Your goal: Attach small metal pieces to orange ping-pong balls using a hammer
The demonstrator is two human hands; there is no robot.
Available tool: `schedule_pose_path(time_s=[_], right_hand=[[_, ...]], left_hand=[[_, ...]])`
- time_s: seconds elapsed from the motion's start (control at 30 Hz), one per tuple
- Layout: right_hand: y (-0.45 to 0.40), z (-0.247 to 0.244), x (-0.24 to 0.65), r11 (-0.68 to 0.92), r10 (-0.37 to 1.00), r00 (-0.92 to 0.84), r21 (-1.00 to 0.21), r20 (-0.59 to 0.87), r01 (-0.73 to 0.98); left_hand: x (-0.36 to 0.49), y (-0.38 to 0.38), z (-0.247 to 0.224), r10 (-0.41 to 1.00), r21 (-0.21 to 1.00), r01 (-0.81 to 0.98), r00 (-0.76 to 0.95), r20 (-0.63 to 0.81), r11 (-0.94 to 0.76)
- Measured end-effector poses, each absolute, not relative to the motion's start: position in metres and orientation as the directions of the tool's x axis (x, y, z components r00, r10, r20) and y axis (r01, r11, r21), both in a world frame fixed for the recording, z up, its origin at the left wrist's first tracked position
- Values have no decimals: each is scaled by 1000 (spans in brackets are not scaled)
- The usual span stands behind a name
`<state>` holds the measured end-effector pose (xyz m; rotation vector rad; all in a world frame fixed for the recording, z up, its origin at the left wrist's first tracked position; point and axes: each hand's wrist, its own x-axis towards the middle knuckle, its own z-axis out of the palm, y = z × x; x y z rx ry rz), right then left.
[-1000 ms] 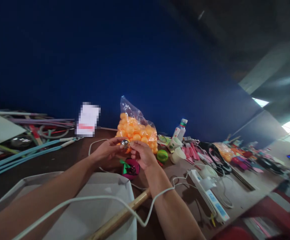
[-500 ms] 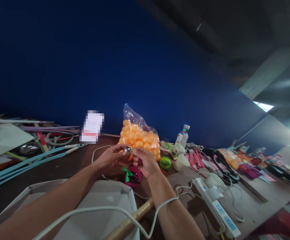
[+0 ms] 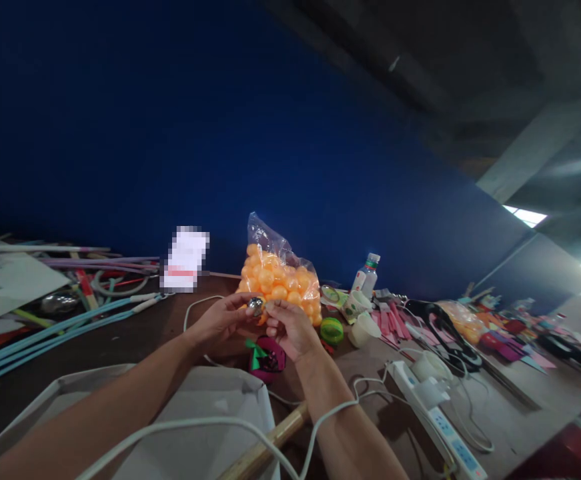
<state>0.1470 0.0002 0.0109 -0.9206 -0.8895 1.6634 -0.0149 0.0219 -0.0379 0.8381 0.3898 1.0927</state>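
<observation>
A workshop, by its cluttered bench and power strip.

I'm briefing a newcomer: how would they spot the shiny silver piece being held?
Find the clear bag of orange balls before the blue wall. In front of it, the left hand holds the silver piece beside the right hand. Its mirror-like shine sets it apart from the balls.

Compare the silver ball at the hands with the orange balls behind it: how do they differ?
Color: the silver ball is shiny and mirror-like, while the orange balls are bright orange.
Number: there is one silver ball at the hands, but many orange balls are piled together.
Place: the silver ball is in the fingers of the left hand, whereas the orange balls sit in a clear bag.
Both look round.
</observation>
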Motion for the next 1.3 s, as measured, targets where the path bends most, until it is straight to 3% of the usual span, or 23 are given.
schedule_pose_path(time_s=[0.77,1.3], right_hand=[[-2,11,144,-170,976,-193,-903,-100,-393],[0,9,147,-208,964,-241,-884,-112,-418]], left_hand=[[-15,21,-39,901,780,-595,422,96,195],[-13,22,-42,908,806,-571,405,110,157]])
